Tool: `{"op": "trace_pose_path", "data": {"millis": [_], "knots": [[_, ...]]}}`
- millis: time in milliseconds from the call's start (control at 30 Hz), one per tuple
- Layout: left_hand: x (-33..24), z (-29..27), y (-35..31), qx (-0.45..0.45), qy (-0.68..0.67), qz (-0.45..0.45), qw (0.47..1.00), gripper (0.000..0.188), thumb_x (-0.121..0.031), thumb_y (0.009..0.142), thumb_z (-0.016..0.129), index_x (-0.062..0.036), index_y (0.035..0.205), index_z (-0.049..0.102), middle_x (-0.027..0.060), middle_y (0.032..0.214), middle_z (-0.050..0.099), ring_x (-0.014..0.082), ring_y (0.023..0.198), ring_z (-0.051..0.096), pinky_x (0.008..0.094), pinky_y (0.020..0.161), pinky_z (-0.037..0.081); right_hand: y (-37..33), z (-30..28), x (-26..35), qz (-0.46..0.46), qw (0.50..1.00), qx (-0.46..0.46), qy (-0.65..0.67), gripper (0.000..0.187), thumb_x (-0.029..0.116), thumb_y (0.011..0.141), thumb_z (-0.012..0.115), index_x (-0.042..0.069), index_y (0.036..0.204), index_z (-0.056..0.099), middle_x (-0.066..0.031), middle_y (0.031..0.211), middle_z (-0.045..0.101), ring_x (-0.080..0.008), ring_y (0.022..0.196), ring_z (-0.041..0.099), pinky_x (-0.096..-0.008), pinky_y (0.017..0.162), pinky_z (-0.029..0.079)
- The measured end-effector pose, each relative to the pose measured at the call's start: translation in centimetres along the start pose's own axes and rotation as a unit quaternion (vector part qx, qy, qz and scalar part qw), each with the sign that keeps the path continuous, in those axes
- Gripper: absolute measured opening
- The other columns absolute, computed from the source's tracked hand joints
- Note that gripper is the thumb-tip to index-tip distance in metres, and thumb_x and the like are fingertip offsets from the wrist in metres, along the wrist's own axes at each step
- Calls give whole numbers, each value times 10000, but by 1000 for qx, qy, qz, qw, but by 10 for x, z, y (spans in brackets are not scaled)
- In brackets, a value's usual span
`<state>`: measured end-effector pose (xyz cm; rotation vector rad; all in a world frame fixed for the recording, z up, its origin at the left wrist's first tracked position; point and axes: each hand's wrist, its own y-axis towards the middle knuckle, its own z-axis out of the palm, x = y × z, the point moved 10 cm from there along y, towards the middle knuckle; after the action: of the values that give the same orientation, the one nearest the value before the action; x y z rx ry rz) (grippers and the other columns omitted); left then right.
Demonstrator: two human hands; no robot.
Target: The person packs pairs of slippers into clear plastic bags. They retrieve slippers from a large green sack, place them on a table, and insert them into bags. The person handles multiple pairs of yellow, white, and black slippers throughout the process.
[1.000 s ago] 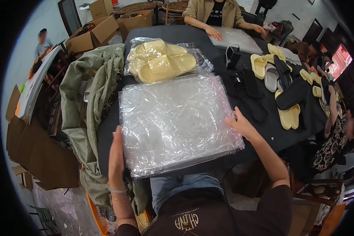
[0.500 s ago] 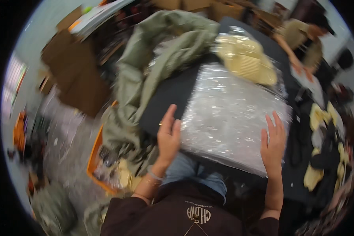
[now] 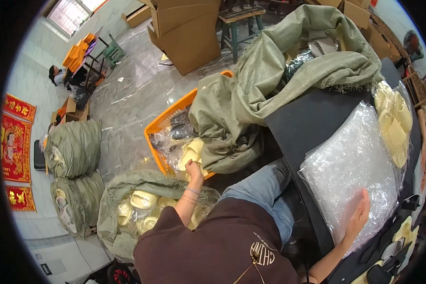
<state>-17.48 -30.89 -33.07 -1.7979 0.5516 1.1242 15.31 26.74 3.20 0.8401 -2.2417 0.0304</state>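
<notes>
My left hand reaches down to the orange basket, its fingers curled against a cream slipper. Whether they grip it is hidden. Clear plastic and a dark wrapped item lie in the same basket. On the dark table, my right hand rests with straight fingers on the near part of a stack of clear plastic bags. Beyond the stack, a bagged cream pair of slippers lies along the table's far side.
A green woven sack with wrapped footwear inside sits across the table's left end. Close to my left arm stands another open sack of cream slippers. Stuffed sacks are stacked at left. Cartons and a stool stand farther off.
The view has swung left. My left hand has gone from beside the bag stack down to the basket, its fingers now curled. My right hand stays at the stack.
</notes>
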Motion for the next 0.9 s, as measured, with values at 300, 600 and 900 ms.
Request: {"op": "trace_pose_path", "data": {"millis": [300,600,900], "knots": [[-158,44,-128,114,105,342,927,235,37,869,481,7,1096,536,109,1096,571,213,1015,550,314,890,437,-2,0,9,-16,999,-20,-40,314,179,987,419,-27,1144,596,-146,1247,568,-279,1176,507,-366,1014,357],[-338,327,-251,514,-49,413,750,207,43,883,424,2,978,602,106,1018,622,194,961,595,305,840,469,-1,-1,22,-46,996,-17,-76,251,145,939,485,1,1099,615,-135,1218,575,-299,1152,507,-384,1004,355],[-226,521,-82,133,807,472,329,384,-268,889,505,3,1143,603,181,1279,544,279,1141,551,466,938,415,9,0,17,-39,997,-4,-72,231,119,880,527,30,1068,628,-126,1204,579,-306,1138,502,-403,996,348]]}}
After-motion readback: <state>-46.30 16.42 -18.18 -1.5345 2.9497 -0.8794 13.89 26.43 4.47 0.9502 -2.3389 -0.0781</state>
